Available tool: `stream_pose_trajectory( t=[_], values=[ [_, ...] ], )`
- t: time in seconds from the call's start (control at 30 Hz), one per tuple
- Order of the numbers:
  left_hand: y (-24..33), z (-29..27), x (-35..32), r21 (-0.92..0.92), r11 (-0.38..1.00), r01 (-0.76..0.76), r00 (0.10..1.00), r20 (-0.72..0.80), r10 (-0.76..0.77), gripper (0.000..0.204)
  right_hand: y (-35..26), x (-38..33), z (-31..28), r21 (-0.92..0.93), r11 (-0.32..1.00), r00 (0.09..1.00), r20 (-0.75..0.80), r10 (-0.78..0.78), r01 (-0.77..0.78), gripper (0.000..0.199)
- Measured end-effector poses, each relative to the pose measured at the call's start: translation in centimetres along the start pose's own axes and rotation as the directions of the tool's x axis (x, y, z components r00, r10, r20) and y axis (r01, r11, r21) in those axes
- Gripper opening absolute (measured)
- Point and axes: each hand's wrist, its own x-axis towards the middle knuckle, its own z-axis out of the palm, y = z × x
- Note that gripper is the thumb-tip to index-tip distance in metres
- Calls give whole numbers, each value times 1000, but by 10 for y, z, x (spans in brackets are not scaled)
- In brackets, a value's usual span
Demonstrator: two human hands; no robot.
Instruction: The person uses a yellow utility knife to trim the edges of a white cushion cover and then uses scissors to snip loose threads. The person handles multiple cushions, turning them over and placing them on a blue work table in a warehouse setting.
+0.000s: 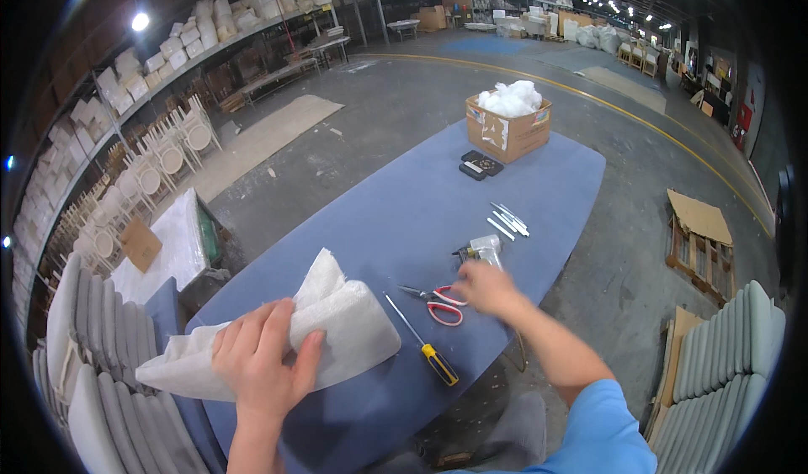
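**Inspector A:** Head view, the only one. Left hand (pixel 265 356) lies palm-down on a white fabric-covered cushion pad (pixel 290 339), fingers curled over its near edge, gripping it. The pad rests on the blue tabletop (pixel 404 205), at its near left end, one corner lifted toward the middle.

**Inspector B:** And the right hand (pixel 486 289)?

**Inspector A:** Extended over the tool cluster, somewhat motion-blurred. It sits just beside the red-handled scissors (pixel 438 303) and against the base of a pale pneumatic stapler (pixel 481 251). I cannot tell whether the fingers have closed on anything; nothing appears lifted.

**Inspector B:** Other items?

**Inspector A:** A yellow-and-black-handled screwdriver (pixel 422 344) lies between the pad and the scissors, apart from both. Staple strips (pixel 507 222) lie beyond the stapler. Two dark flat objects (pixel 480 165), too small to identify, then a cardboard box (pixel 507 127) of white stuffing at the far end. Grey seat cushions (pixel 109 365) are stacked left of the tabletop.

**Inspector B:** Step in hand?

**Inspector A:** My judgement: upholstery work at the tool-fetching stage. One hand steadies the pad while the other reaches for a tool, stapler or scissors; which one is undetermined.

**Inspector B:** Requirement for the next move?

**Inspector A:** A firm closure on the chosen tool, lifted clear of its neighbours, then carried across to the pad's edge. The left hand should keep the fabric taut and flat; any slack would likely wrinkle the cover.
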Motion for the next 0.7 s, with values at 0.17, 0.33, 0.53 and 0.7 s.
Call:
stream_pose_trajectory(
  t=[0.17,0.33,0.53,0.7],
  values=[
    [-11,17,7,27,999,-23,1000,-8,23,47,75,119,-80,-147,940,936,-225,271,-307,62],
    [-21,29,16,61,998,21,993,111,-28,52,105,186,-72,-315,807,853,-20,521,-500,86],
    [-39,41,43,40,999,4,989,146,-9,50,156,198,-49,-295,843,872,61,486,-450,83],
    [-48,50,57,5,999,42,971,236,-42,54,173,188,-30,-252,902,936,-76,344,-352,67]
  ],
)
